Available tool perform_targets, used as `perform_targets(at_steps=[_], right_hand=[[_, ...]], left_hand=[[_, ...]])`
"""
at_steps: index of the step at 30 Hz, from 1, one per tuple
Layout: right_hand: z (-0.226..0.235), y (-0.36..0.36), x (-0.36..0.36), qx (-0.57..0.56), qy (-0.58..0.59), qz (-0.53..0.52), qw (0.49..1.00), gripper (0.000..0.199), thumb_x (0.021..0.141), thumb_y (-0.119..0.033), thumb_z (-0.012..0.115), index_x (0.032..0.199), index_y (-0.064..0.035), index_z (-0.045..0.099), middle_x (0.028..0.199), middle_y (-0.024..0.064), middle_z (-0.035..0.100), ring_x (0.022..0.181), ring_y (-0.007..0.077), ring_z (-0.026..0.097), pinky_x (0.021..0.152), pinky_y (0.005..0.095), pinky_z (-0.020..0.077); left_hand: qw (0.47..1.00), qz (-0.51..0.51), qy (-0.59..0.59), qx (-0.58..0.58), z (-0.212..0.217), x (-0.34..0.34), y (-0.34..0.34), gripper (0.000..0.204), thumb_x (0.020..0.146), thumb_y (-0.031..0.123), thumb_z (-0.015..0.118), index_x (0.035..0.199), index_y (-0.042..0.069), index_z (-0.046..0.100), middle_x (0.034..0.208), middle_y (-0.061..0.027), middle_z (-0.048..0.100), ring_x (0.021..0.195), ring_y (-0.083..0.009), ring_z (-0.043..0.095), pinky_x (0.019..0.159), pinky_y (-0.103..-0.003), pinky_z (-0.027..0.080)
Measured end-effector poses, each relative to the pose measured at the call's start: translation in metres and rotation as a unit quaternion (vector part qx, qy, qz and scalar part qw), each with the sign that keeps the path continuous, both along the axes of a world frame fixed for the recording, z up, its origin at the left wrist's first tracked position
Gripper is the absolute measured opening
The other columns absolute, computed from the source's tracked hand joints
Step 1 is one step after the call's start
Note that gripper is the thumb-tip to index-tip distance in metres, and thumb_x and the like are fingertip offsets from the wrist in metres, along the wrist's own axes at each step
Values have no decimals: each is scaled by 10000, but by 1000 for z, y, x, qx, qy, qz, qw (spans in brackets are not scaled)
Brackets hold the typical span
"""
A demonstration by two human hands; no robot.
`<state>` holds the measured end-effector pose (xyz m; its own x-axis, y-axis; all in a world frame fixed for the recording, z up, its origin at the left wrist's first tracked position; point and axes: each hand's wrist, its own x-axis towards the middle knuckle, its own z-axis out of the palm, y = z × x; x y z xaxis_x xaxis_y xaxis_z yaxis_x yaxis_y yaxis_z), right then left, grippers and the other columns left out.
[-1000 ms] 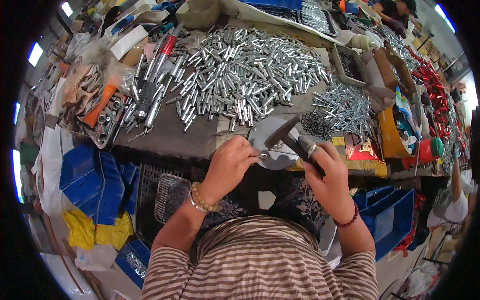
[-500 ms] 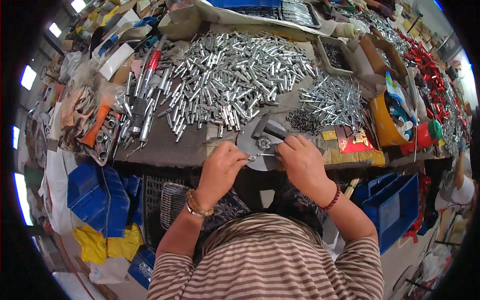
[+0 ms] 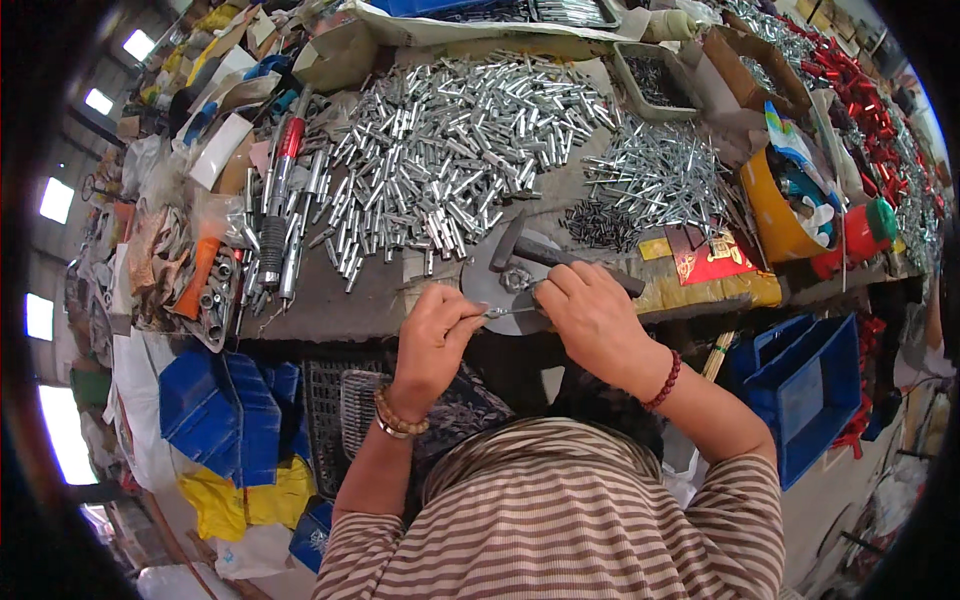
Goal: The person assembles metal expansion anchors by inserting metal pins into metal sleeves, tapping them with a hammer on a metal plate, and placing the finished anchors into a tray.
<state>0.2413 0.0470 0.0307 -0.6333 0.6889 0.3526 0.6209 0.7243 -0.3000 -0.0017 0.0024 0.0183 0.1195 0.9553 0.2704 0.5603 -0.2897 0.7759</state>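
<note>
My left hand (image 3: 436,335) is closed, pinching a small shiny metal fitting (image 3: 496,313) at the near edge of the bench. From that fitting a thin metal rod (image 3: 522,309) runs to my right hand (image 3: 592,315), whose fingers are closed on its other end. Both hands are just over the front of a round grey metal plate (image 3: 480,282). Behind them a hammer (image 3: 540,254) lies with its head on the plate and its handle pointing right. A lumpy ring-shaped metal piece (image 3: 516,278) sits beside the hammer head. My fingers partly hide the rod's ends.
A wide heap of silver metal tubes (image 3: 450,150) covers the bench's middle. Right of it lie long thin pins (image 3: 655,185) and short dark pins (image 3: 603,224). A yellow container (image 3: 780,215) stands farther right. Long tube tools (image 3: 273,240) lie left; blue bins (image 3: 805,400) are below.
The whole view has shifted and tilted slightly. Both hands keep their closed grips on the fitting and rod at the plate's front, with little visible movement between them.
</note>
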Motion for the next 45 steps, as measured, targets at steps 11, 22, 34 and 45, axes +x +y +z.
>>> perform_targets(at_steps=[11, 22, 34, 45], right_hand=[[24, 3, -8, 48, -74, 38, 995, 134, 835, -111, 664, 953, -66, 619, 945, 78, 571, 920, 245, 621, 819, 368, 516], [46, 6, -23, 133, -198, 87, 967, 115, 848, -159, 673, 933, -84, 684, 918, 44, 592, 901, 207, 627, 789, 334, 503], [4, 9, -7, 17, -28, 77, 996, 246, 783, -67, 691, 1018, -53, 617, 983, 101, 582, 955, 279, 617, 852, 402, 513], [0, 23, 2, 93, 29, -80, 992, 314, 808, -80, 723, 1121, -83, 690, 1076, 86, 637, 1045, 286, 625, 900, 413, 505]], left_hand=[[1000, -3, -14, -18, 2, 0, -2, 151, 896, -28, 726, 1043, -6, 756, 948, -77, 588, 878, -210, 597, 789, -314, 482], [1000, -21, -8, -2, -1, -5, 1, 127, 926, -9, 704, 1045, -14, 746, 966, -101, 595, 857, -227, 614, 763, -329, 502], [999, -35, -15, -17, 2, -6, 2, 120, 921, -10, 704, 1033, -15, 746, 960, -100, 593, 837, -224, 607, 741, -328, 495], [1000, -13, 9, 24, -5, -7, 3, 98, 898, 9, 747, 996, 5, 737, 959, -94, 612, 842, -251, 633, 758, -352, 520]])
